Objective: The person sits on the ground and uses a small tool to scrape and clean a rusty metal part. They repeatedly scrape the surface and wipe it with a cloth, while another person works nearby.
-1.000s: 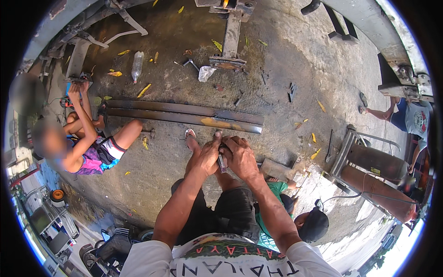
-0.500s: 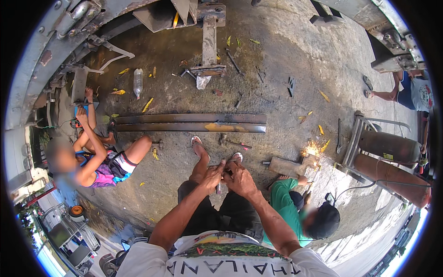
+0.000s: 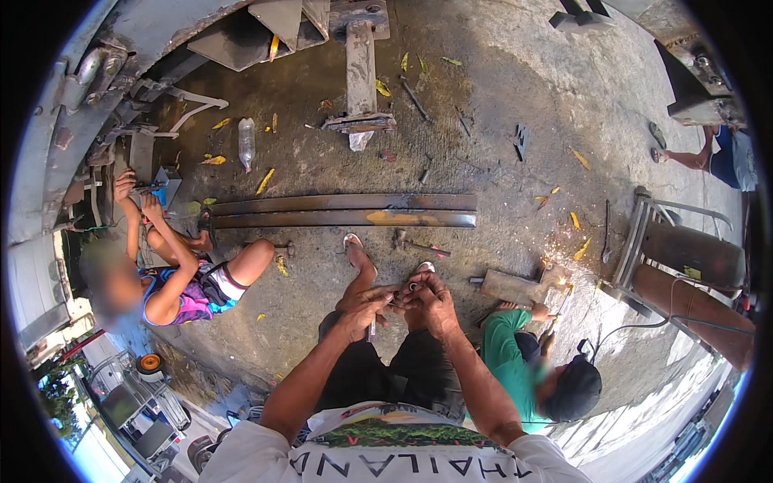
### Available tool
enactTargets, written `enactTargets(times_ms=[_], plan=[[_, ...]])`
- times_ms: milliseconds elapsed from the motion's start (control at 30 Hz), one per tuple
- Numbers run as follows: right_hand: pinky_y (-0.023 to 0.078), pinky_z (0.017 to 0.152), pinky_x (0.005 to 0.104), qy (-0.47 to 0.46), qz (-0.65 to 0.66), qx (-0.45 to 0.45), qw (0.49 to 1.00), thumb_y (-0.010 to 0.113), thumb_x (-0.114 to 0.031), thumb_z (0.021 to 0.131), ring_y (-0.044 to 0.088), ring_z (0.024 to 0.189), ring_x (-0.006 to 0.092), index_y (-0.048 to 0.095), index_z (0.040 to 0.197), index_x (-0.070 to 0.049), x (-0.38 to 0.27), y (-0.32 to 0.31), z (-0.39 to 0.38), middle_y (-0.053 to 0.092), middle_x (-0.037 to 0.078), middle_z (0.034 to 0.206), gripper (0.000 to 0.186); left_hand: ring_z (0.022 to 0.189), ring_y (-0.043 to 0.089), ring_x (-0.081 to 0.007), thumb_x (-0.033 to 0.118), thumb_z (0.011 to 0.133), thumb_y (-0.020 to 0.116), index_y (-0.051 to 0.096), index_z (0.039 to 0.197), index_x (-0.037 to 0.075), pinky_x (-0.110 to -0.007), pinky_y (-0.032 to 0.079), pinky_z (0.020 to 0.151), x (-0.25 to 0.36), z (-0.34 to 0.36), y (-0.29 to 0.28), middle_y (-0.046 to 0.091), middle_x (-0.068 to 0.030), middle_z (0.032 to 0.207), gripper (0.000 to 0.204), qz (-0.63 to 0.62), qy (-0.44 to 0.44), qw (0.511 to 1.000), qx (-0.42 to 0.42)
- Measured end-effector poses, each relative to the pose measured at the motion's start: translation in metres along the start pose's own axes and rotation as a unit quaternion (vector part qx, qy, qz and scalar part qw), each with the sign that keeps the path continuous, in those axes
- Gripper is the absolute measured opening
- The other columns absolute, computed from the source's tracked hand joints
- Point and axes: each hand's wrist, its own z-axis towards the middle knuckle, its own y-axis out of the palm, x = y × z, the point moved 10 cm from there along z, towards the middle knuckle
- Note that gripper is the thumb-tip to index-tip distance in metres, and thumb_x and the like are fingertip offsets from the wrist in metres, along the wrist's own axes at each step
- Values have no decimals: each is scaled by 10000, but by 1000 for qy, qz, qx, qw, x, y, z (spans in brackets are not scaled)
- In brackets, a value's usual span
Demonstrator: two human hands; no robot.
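Both my hands meet over my knees at the middle of the view. My left hand [image 3: 365, 314] is closed, with a slim shiny metal rod [image 3: 371, 332] showing below its fingers. Between the bent fingers of my right hand [image 3: 436, 306] sits a small round metal piece with a dark hole [image 3: 414, 286], much like a socket. The fingertips of the two hands touch or nearly touch. My fingers hide whether the rod and the round piece are joined.
Two long steel bars [image 3: 346, 219] lie on the concrete beyond my feet, near a hammer [image 3: 419, 243]. A person in green [image 3: 507, 354] makes sparks with a torch at right, beside a gas-cylinder cart [image 3: 628, 241]. Another person [image 3: 189, 282] sits at left. A plastic bottle [image 3: 246, 145] stands farther off.
My right hand has turned and shifted slightly right, bringing the round metal piece into sight. The seated person's hands have moved apart. The sparks at right have shrunk.
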Motion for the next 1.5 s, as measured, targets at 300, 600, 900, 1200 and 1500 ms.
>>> enactTargets(times_ms=[300,600,900,1200,1500], plan=[[574,726,316,62,24,70,995,486,-63,997,684,762,175,625,1128,-43,37,-48,10,693,91,929,192,710,711,-117,236,964,747,660,1019,107,-224,461,487,117,91,-80,728,-39,854,165,-54,157,969,185],[565,677,302,151,-69,125,978,509,-82,1012,669,739,143,634,1086,-55,109,-89,-15,676,53,873,148,527,579,-79,197,944,770,593,1103,84,-237,379,401,253,148,-97,697,-56,836,264,-12,291,935,201],[553,666,291,144,-114,116,976,529,-103,1010,659,716,133,626,1082,-52,123,-90,-14,657,35,849,131,517,494,-51,126,952,745,596,1080,73,-243,390,411,267,159,-106,659,-17,833,203,16,357,913,200],[554,668,305,157,-145,126,969,536,-105,1005,666,721,143,628,1077,-44,136,-99,-21,664,42,853,132,674,552,-58,77,967,696,622,1204,58,-243,461,501,285,158,-114,697,-51,1057,249,238,380,861,241],[553,661,307,160,-113,131,972,552,-107,1005,655,712,141,630,1070,-53,140,-105,-23,651,33,835,115,690,614,-112,75,937,733,669,1165,47,-311,514,598,302,147,-114,739,-93,1041,239,293,415,818,269]])
